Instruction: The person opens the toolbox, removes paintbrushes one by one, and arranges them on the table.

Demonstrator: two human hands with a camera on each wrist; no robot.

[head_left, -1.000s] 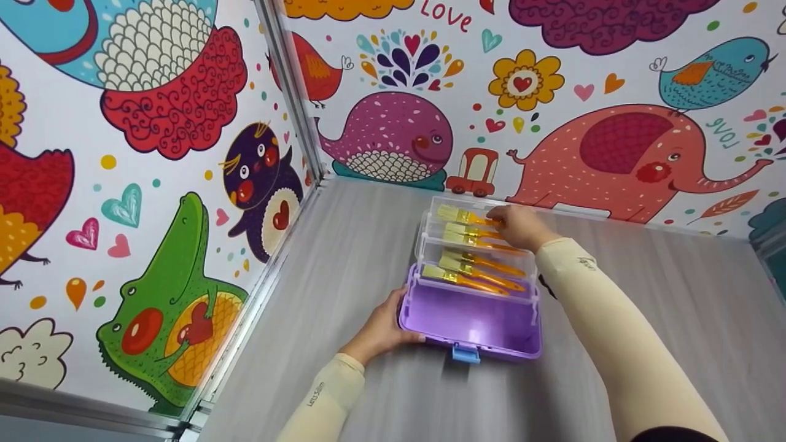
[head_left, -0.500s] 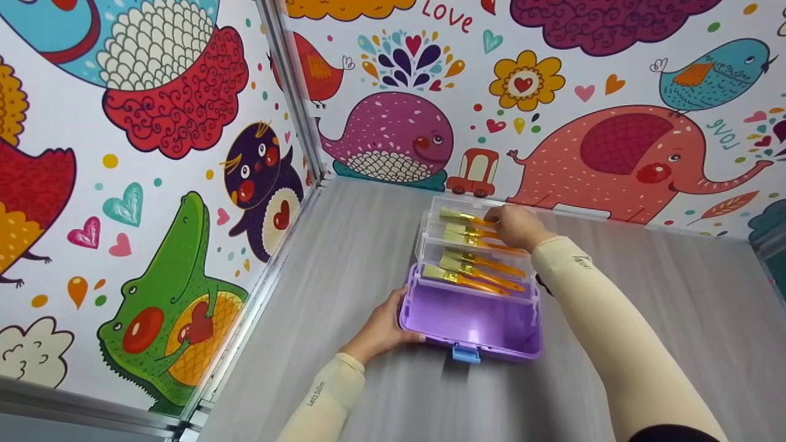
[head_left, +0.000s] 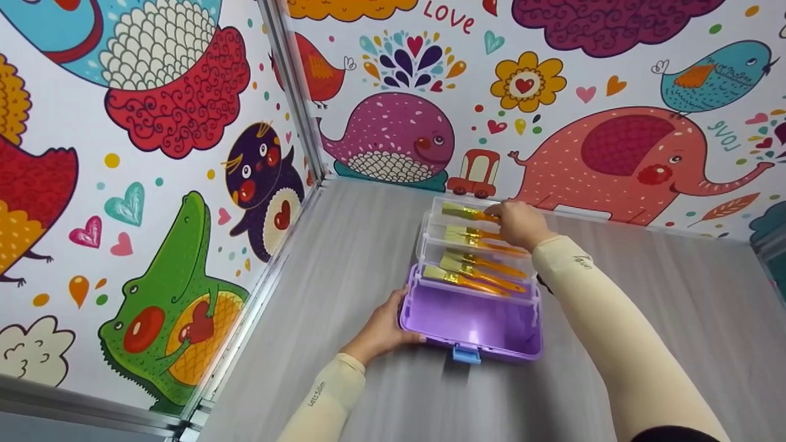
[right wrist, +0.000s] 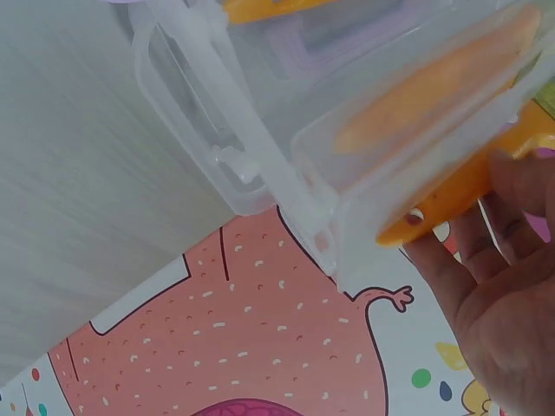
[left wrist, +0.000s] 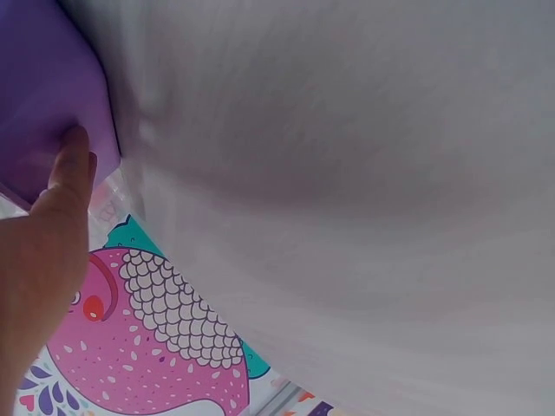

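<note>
- Fingers of the right hand [head_left: 521,222] pinch the orange handle of a flat paintbrush [head_left: 462,212], thumb against fingers; those of the left hand [head_left: 382,325] lie along the side of a purple storage box [head_left: 470,310], thumb at its front;
- that paintbrush is at the topmost clear tray [head_left: 435,212]; whether it touches the tray floor I cannot tell;
- left sleeve [head_left: 331,393] reads "Lets Slim"; lettering on the right sleeve [head_left: 608,319] is too small to read; the cartoon-printed wall [head_left: 583,37] says "LOVE" in red, and again in teal by the elephant's trunk;
- bristles point left, handle right; long axis runs nearly along the tray's length, handle end slightly nearer the person;
- other paintbrushes [head_left: 451,277] in the lower trays point likewise; a blue latch [head_left: 466,355] hangs at the box's front, above a grey table [head_left: 344,245].
</note>
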